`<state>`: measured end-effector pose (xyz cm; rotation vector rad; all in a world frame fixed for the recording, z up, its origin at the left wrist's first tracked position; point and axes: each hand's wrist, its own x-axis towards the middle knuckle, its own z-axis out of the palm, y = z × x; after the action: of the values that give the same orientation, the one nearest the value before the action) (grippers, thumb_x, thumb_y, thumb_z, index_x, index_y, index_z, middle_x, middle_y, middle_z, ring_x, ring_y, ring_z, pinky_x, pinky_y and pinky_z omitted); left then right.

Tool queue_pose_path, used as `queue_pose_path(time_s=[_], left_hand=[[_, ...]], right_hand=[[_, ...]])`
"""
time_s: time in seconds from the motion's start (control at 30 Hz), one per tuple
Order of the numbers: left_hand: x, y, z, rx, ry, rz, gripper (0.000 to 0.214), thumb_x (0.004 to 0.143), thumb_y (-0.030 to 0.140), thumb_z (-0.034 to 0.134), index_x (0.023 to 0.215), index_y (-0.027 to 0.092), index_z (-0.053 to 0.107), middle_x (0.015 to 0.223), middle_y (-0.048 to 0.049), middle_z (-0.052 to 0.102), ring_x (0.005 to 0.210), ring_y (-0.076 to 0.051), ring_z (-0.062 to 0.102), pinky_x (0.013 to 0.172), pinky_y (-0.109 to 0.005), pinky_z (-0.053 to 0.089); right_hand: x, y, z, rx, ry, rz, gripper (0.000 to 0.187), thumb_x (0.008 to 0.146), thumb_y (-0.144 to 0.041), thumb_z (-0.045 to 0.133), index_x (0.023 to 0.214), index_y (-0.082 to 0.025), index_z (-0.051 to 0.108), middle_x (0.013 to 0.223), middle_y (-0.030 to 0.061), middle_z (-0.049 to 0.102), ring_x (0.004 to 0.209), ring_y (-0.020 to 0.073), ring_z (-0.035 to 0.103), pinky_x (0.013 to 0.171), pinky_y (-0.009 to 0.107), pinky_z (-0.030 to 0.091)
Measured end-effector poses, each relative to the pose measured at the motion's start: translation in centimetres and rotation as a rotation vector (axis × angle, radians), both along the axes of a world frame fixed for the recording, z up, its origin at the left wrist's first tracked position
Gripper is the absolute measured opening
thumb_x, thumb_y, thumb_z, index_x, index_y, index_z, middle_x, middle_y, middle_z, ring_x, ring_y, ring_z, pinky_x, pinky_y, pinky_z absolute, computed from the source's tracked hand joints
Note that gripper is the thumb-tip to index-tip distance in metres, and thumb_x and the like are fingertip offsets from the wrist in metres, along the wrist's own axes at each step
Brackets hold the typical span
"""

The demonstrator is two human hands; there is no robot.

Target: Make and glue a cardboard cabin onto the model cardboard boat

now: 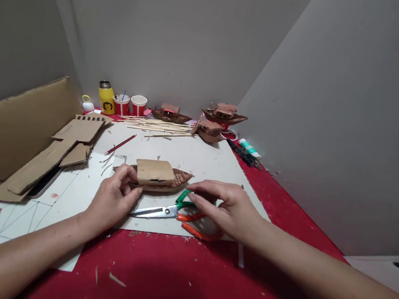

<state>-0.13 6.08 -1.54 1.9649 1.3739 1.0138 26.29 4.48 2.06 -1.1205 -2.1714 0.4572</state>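
A small brown model boat point(178, 179) with a curved cardboard roof point(154, 171) lies on a white sheet point(185, 155) in front of me. My left hand point(113, 199) pinches the boat's left end between thumb and fingers. My right hand point(225, 207) rests fingers-down on the handles of a pair of scissors point(168, 212), one handle green and one orange, which lie closed on the sheet just below the boat. The fingers of that hand are slightly spread and touch the green handle.
Cardboard pieces point(56, 151) lie at the left beside a large cardboard panel point(20, 123). At the back stand a yellow bottle point(106, 98), two red cups point(130, 104), wooden sticks point(158, 126), three more model boats point(210, 118), a red pencil point(120, 144) and glue tubes point(249, 148). Red tablecloth point(177, 275) is nearest me.
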Motion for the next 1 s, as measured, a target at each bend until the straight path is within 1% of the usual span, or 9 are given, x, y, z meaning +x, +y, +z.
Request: queue_pose_path(time_s=[0.13,0.23,0.37,0.5,0.6,0.67,0.73,0.83,1.0], left_hand=[[-0.1,-0.2,0.1,0.017,-0.018,0.014,0.015,0.084,0.020,0.057,0.088,0.023,0.043,0.058,0.0092,0.044,0.051,-0.011,0.044,0.053,-0.026,0.037],[-0.5,-0.2,0.3,0.025,-0.065,0.042,0.015,0.085,0.021,0.058,0.088,0.023,0.044,0.061,0.0083,0.047,0.053,-0.011,0.047,0.054,-0.026,0.038],[-0.9,0.2,0.6,0.016,-0.119,0.052,0.016,0.084,0.020,0.060,0.089,0.024,0.044,0.067,0.0074,0.049,0.054,-0.010,0.047,0.054,-0.025,0.038],[-1.1,0.5,1.4,0.010,-0.145,0.079,0.019,0.082,0.020,0.061,0.089,0.023,0.044,0.069,0.0074,0.049,0.053,-0.009,0.044,0.053,-0.024,0.036],[-1.5,0.5,2.3,-0.007,-0.150,0.094,0.020,0.081,0.021,0.062,0.088,0.023,0.043,0.065,0.0086,0.047,0.051,-0.009,0.042,0.052,-0.023,0.034],[-1.8,0.6,2.8,-0.019,-0.154,0.106,0.020,0.081,0.021,0.061,0.088,0.023,0.043,0.066,0.0077,0.051,0.053,-0.009,0.045,0.052,-0.024,0.035],[-2.3,0.8,3.2,-0.027,-0.160,0.117,0.021,0.080,0.021,0.061,0.088,0.023,0.042,0.070,0.0056,0.058,0.055,-0.010,0.049,0.053,-0.024,0.036],[-3.0,1.1,3.5,-0.024,-0.144,0.124,0.021,0.078,0.020,0.061,0.088,0.023,0.044,0.074,0.0041,0.061,0.052,-0.009,0.047,0.052,-0.024,0.036],[-3.5,1.1,3.8,-0.005,-0.105,0.124,0.020,0.076,0.019,0.060,0.088,0.023,0.045,0.077,0.0042,0.061,0.049,-0.008,0.042,0.051,-0.025,0.036]], right_hand=[[0.3,0.2,0.4,-0.039,-0.208,-0.047,0.021,0.094,-0.026,0.050,0.081,-0.018,0.065,0.074,0.0030,0.070,0.065,0.0151,0.064,0.061,0.027,0.048],[1.5,-0.5,0.3,-0.070,-0.483,-0.060,0.014,0.091,-0.027,0.054,0.092,-0.019,0.065,0.085,0.0070,0.070,0.074,0.0206,0.065,0.063,0.031,0.046],[2.0,-1.6,-0.4,-0.031,-0.687,0.033,0.024,0.084,-0.016,0.053,0.107,-0.018,0.060,0.102,0.0114,0.066,0.088,0.0254,0.064,0.072,0.036,0.046],[0.9,-1.3,-0.8,-0.013,-0.772,0.044,0.017,0.082,-0.011,0.051,0.094,-0.019,0.059,0.089,0.0080,0.064,0.074,0.0222,0.061,0.064,0.033,0.041],[0.2,-0.8,-0.5,0.020,-0.823,0.067,0.013,0.073,-0.011,0.057,0.083,-0.019,0.057,0.082,0.0058,0.064,0.068,0.0218,0.060,0.058,0.031,0.036],[0.1,-0.8,-0.1,0.011,-0.856,0.073,0.014,0.069,-0.011,0.059,0.079,-0.020,0.055,0.076,0.0041,0.064,0.063,0.0217,0.060,0.054,0.030,0.031],[0.5,-1.0,0.3,-0.024,-0.878,0.071,0.009,0.072,-0.016,0.059,0.076,-0.021,0.054,0.070,0.0031,0.064,0.058,0.0215,0.060,0.051,0.030,0.028],[1.9,-1.4,0.4,-0.029,-0.865,0.109,0.005,0.079,-0.021,0.058,0.078,-0.022,0.053,0.071,0.0031,0.065,0.059,0.0218,0.062,0.053,0.030,0.033],[4.2,-1.3,1.0,0.103,-0.833,0.078,0.007,0.091,-0.028,0.049,0.086,-0.023,0.048,0.060,0.0002,0.060,0.049,0.0201,0.059,0.048,0.030,0.033]])
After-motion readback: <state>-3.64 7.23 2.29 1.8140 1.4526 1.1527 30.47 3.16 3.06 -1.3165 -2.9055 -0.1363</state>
